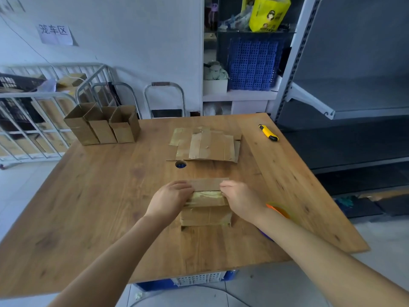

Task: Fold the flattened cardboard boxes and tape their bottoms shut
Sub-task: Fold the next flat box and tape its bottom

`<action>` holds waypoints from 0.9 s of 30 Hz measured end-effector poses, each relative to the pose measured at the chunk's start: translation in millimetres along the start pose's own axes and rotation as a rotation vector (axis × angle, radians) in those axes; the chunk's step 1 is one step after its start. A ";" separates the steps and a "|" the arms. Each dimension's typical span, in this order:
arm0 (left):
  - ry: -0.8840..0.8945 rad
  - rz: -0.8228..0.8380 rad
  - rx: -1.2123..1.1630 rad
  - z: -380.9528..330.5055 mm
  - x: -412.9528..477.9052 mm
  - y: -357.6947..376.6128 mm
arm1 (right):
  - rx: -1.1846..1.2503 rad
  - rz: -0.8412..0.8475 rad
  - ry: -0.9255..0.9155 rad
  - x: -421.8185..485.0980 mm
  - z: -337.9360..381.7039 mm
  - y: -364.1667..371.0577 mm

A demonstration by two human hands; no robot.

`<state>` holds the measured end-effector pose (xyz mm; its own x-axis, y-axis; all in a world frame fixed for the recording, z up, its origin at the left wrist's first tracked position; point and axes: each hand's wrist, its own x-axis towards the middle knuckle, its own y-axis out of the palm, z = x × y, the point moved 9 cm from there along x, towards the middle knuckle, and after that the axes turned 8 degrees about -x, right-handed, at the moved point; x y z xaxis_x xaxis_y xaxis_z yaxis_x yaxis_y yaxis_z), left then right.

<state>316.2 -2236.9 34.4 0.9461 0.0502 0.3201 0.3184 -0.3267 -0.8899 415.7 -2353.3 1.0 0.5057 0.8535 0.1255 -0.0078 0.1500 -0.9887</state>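
Nearest, short of the cardboard box and lower: a blue and white slatted crate under the near edge of the wooden table. Two bare forearms reaching in from the bottom corners.

Cardboard box standing on the table, a little in from the near edge and about midway across. Glossy tape along its top face.

Left hand on the box's left end, fingers curled over the top edge, gripping. Right hand on the box's right end, fingers likewise curled round the top edge. A flap open on the box's far side, showing between the two sets of fingertips.

Just right of the box, partly hidden by the right wrist: an orange and purple round thing, too blurred to name.

Just beyond the box, a round hole through the tabletop. Farther beyond, a stack of flattened boxes lying flat, old tape on them.

Beyond the box to the right, near the table's edge, a yellow and black utility knife. Beyond to the left, at the far corner, three folded boxes upright in a row, touching, tops open.

Past the table:
- hand trucks against the wall
- a metal cage trolley far left of the box
- white shelving far right, with a blue basket on it
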 end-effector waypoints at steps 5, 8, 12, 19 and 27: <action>-0.135 0.009 -0.107 10.6 -7.5 7.6 | -0.005 -0.029 0.026 -4.5 4.4 -6.5; -0.199 0.101 -0.151 11.9 -6.5 13.4 | 0.005 0.006 0.064 -6.8 3.1 -3.8; -0.526 0.025 -0.470 34.5 -13.4 11.6 | 0.050 0.007 0.074 -9.9 2.2 -2.2; -0.628 0.102 -0.389 45.6 -5.3 17.0 | 0.122 0.017 0.155 -13.8 8.1 -2.6; -0.606 0.209 -0.227 41.5 -2.6 18.6 | 0.193 -0.037 0.434 -72.0 -48.1 7.0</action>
<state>322.2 -2204.0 3.5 0.8736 0.4633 -0.1488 0.1674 -0.5734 -0.8020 420.8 -2437.7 -18.9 0.8221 0.5645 0.0738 -0.1221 0.3015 -0.9456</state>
